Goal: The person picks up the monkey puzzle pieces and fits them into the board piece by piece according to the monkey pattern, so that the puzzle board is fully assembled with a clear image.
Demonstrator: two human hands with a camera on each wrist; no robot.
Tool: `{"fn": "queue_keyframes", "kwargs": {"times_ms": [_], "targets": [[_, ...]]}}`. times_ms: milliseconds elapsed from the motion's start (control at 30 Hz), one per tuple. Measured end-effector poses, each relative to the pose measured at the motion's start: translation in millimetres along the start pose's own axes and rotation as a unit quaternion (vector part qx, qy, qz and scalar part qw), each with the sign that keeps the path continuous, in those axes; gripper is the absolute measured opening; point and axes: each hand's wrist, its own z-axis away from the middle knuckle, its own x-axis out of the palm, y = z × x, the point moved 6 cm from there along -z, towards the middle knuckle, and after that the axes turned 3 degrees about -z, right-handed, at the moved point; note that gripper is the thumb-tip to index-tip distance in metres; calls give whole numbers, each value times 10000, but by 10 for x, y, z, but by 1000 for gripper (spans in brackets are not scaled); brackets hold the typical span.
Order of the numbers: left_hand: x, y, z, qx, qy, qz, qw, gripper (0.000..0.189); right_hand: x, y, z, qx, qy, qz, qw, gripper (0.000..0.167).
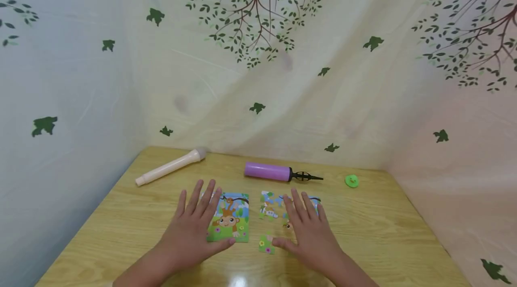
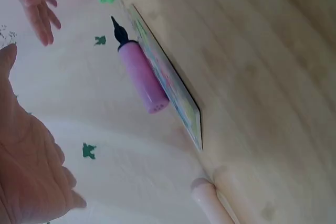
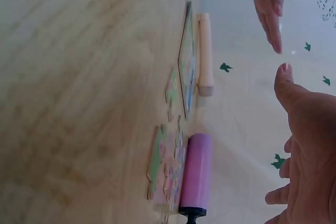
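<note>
Both hands hover above the table with fingers spread and nothing held. In the head view my left hand [image 1: 195, 228] overlaps the left part of a picture board [image 1: 228, 222] with a cartoon monkey. My right hand [image 1: 307, 233] is over a group of loose jigsaw pieces [image 1: 268, 208], hiding several of them. One green jigsaw piece with flowers [image 1: 265, 244] lies apart, near the right thumb. The left wrist view shows the board [image 2: 176, 93] flat on the table, well away from the left palm [image 2: 31, 166]. In the right wrist view the right palm [image 3: 315, 145] is likewise raised.
A pale toy microphone [image 1: 171, 167] lies at the back left of the wooden table [image 1: 101, 228]. Behind the puzzle is a purple balloon pump [image 1: 268, 171] with a black nozzle. A small green duck-faced toy [image 1: 352, 181] sits back right. Printed cloth [image 1: 282, 112] surrounds the table's back and sides.
</note>
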Motion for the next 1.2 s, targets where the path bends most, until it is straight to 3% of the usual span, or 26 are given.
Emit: {"fn": "queue_keyframes", "kwargs": {"times_ms": [200, 433, 633, 767, 933, 1200], "targets": [[60, -257, -73, -275, -820, 692, 9938, 115, -13, 164, -173, 139, -319, -483, 9982, 99], [165, -514, -143, -258, -1428, 718, 9868, 114, 16, 297, -494, 29, -544, -880, 9946, 93], [284, -611, -133, -416, -2383, 1026, 9648, 106, 165, 389, -816, -166, -749, -709, 9945, 73], [382, -645, -117, -664, -2762, 1269, 9504, 102, 363, 451, -1021, -294, -1002, -528, 9931, 63], [505, -689, -102, -812, -3179, 1160, 9375, 89, 558, 480, -1165, -468, -1332, -510, 9887, 48], [525, -683, -104, -497, -3052, 709, 9484, 77, 751, 415, -1281, -677, -1688, -572, 9817, 23]]}}
